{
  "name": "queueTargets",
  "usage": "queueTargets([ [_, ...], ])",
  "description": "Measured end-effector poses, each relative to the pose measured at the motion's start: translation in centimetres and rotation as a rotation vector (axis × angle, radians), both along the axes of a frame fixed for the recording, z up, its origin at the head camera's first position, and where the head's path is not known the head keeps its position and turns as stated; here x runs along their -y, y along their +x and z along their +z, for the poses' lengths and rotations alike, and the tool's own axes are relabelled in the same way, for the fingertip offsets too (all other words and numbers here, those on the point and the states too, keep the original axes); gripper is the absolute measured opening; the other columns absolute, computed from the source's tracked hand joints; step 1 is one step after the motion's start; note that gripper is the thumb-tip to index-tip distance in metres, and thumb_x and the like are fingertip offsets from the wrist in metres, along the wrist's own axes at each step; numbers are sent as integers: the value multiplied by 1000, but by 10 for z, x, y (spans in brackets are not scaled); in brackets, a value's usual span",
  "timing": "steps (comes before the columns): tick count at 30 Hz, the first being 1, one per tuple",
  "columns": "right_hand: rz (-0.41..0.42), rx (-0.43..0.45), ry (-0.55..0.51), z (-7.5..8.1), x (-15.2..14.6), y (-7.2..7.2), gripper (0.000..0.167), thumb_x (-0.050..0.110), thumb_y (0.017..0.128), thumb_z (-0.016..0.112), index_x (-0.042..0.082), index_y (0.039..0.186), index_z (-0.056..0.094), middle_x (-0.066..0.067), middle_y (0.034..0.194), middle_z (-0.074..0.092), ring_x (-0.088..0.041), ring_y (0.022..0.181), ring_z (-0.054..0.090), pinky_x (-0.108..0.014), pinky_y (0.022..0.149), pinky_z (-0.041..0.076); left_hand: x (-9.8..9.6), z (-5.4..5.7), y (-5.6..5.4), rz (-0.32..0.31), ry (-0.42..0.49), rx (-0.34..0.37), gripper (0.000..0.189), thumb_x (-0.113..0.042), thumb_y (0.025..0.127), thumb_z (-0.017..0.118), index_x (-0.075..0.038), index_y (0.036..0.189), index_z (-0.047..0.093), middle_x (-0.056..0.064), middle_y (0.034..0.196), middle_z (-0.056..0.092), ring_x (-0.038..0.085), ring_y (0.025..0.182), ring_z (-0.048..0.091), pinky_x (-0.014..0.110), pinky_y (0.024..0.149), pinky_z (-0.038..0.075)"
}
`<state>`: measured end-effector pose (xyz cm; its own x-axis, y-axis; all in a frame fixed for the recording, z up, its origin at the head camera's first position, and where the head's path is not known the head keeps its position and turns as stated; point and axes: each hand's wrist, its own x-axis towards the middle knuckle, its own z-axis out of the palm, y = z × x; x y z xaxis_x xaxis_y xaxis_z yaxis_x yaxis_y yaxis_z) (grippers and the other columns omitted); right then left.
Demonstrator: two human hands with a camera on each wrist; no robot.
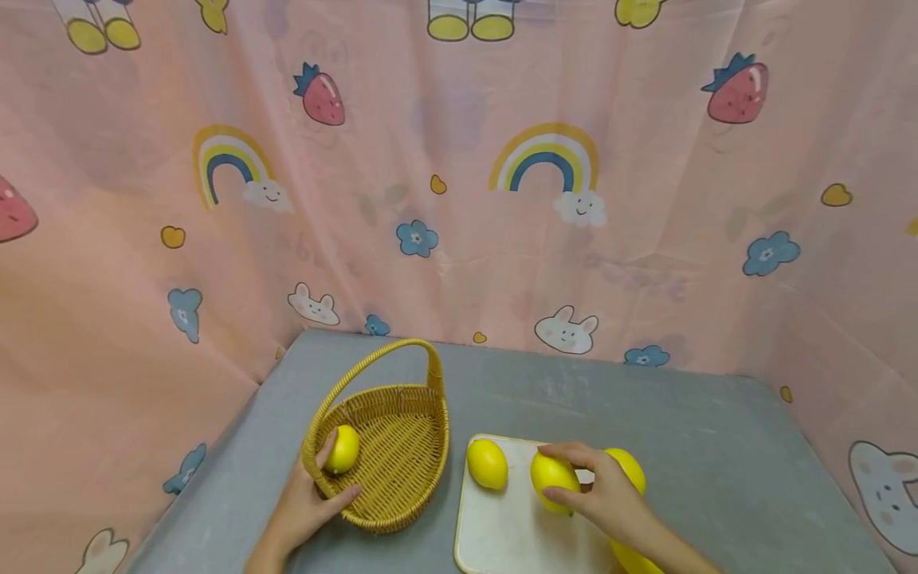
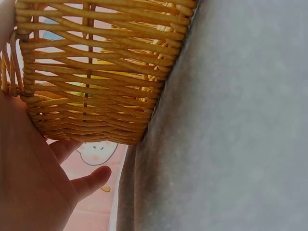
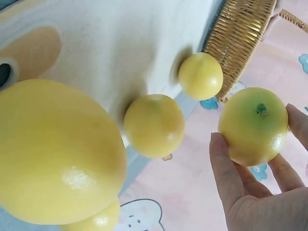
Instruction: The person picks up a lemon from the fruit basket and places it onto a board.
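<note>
My right hand [image 1: 602, 486] holds a yellow lemon [image 1: 555, 481] between thumb and fingertips over a white tray [image 1: 495, 542]. In the right wrist view the held lemon [image 3: 253, 126] hangs clear of the others, its green stem end showing. My left hand [image 1: 304, 502] grips the near left rim of a wicker basket [image 1: 398, 462] with a tall arched handle. One lemon [image 1: 345, 449] lies inside against that side, close by a left fingertip; whether they touch I cannot tell. In the left wrist view, the woven wall [image 2: 101, 72] hides much of the hold.
On the tray's left part sits another lemon [image 1: 487, 464]. More lemons [image 1: 626, 469] lie at its right side, partly behind my right hand and forearm. A grey table [image 1: 681, 430] carries everything, with a pink printed curtain [image 1: 459, 263] behind and at both sides.
</note>
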<state>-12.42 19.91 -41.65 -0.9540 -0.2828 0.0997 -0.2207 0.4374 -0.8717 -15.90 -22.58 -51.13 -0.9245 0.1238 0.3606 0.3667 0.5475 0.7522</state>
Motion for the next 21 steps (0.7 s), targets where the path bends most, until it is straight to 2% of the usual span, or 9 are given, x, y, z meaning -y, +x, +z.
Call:
queueTargets([
  [4, 43, -44, 47, -4, -2, 2, 47, 12, 81, 82, 1, 124, 67, -21, 128, 62, -47, 116, 54, -40, 75, 58, 1, -1, 1, 0, -10, -19, 89, -18, 78, 86, 9, 148, 37, 39, 147, 30, 52, 133, 35, 3, 99, 15],
  [9, 136, -101, 159, -11, -5, 4, 57, 7, 77, 82, 2, 130, 63, -20, 131, 60, -49, 117, 53, -51, 80, 55, 1, -2, 1, -5, -4, -16, 89, -17, 79, 85, 8, 149, 37, 38, 147, 30, 51, 133, 34, 4, 99, 16],
  [12, 223, -124, 242, -16, -5, 5, 62, 6, 76, 82, 6, 133, 61, -16, 132, 60, -41, 119, 54, -46, 87, 53, 1, -1, 0, -4, 8, 6, 90, -18, 79, 85, 7, 150, 36, 37, 148, 29, 50, 134, 32, 3, 98, 14],
  [16, 354, -207, 378, -21, -5, 6, 64, 1, 71, 81, 9, 132, 63, -5, 124, 62, -20, 110, 55, -32, 91, 49, 2, -2, 0, 6, -13, -9, 90, -19, 78, 86, 6, 150, 37, 37, 148, 30, 50, 135, 33, 8, 102, 16],
  [18, 413, -214, 432, -23, -5, 7, 64, -2, 70, 80, 10, 130, 64, 0, 123, 62, -15, 108, 54, -30, 90, 49, 2, -4, 0, 11, -29, -34, 90, -19, 77, 86, 6, 149, 39, 37, 147, 32, 51, 134, 34, 17, 106, 20],
  [20, 474, -172, 466, -25, -5, 6, 59, -2, 73, 79, 11, 129, 65, 4, 121, 60, -11, 106, 51, -27, 88, 50, 2, -4, 0, 8, -30, -48, 90, -19, 77, 87, 7, 148, 39, 38, 146, 33, 51, 133, 34, 18, 106, 21],
  [21, 501, -157, 482, -25, -5, 6, 53, 3, 78, 80, 12, 128, 66, 5, 121, 59, -10, 105, 51, -27, 87, 50, 2, -4, 0, 6, -29, -54, 90, -19, 77, 87, 8, 148, 39, 38, 146, 33, 52, 133, 34, 17, 106, 20],
])
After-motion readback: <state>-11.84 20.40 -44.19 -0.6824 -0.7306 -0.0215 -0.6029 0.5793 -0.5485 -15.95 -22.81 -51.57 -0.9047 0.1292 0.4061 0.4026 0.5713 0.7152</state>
